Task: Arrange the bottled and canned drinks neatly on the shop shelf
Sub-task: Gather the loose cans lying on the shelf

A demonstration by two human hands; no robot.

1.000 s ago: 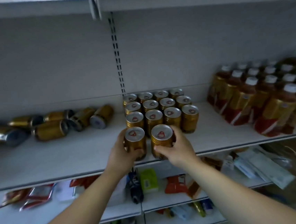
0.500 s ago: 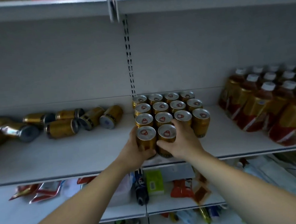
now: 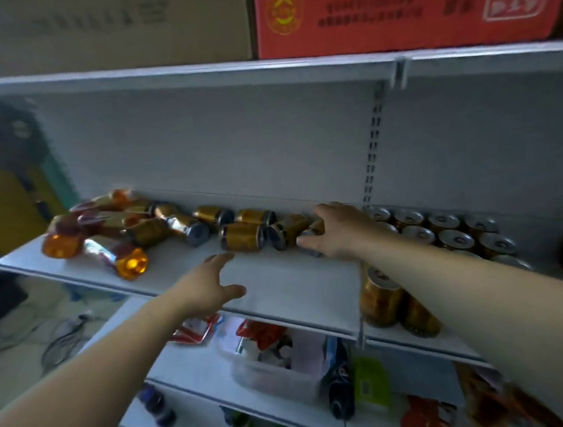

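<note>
Several gold cans (image 3: 241,237) lie on their sides along the back of the white shelf (image 3: 280,289). My right hand (image 3: 338,230) reaches over the shelf and curls around one lying can (image 3: 311,234) at the right end of that group. My left hand (image 3: 208,285) hovers open above the shelf's front part, fingers spread, holding nothing. To the right, a block of upright gold cans (image 3: 447,235) stands in rows, partly hidden by my right forearm. Several bottles with orange caps (image 3: 103,237) lie tumbled at the shelf's left end.
Above, a brown carton (image 3: 100,27) and a red carton (image 3: 401,5) sit on the top shelf. The lower shelves hold packets, a clear plastic tub (image 3: 271,369) and small bottles. Cables lie on the floor (image 3: 27,341) at the left.
Both hands let go of the two front upright cans and moved left. My right hand now grips a lying can; my left hand is open. The view swung left and up.
</note>
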